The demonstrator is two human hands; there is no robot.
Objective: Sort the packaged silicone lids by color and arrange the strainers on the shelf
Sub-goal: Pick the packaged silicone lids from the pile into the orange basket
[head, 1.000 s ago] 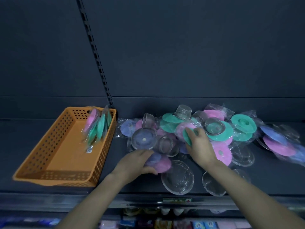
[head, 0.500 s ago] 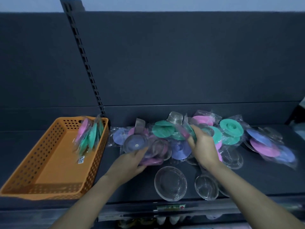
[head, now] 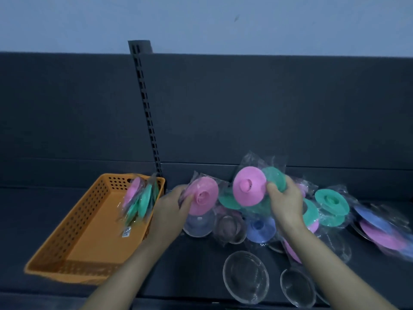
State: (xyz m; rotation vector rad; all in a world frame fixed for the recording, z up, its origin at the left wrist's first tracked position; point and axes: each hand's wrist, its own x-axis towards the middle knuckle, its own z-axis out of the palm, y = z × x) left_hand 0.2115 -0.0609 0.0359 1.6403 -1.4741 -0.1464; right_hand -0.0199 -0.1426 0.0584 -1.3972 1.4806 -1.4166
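Head view has your two hands apart above the shelf (head: 190,265), each closed on bagged lids. Your left hand (head: 169,211) pinches a pink lid (head: 204,195) just right of the orange basket (head: 67,229). Your right hand (head: 285,202) grips a second pink lid (head: 248,189) with a green lid (head: 274,177) behind it. A bundle of packaged lids (head: 139,198) leans on the basket's right wall. The unsorted pile (head: 331,201) lies along the back, and two strainers (head: 245,276) sit near the front edge.

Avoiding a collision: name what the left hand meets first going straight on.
Likely the pink-and-green lids in the right hand; the left hand, gripping another pink lid, points up-right toward them. Depth unclear.
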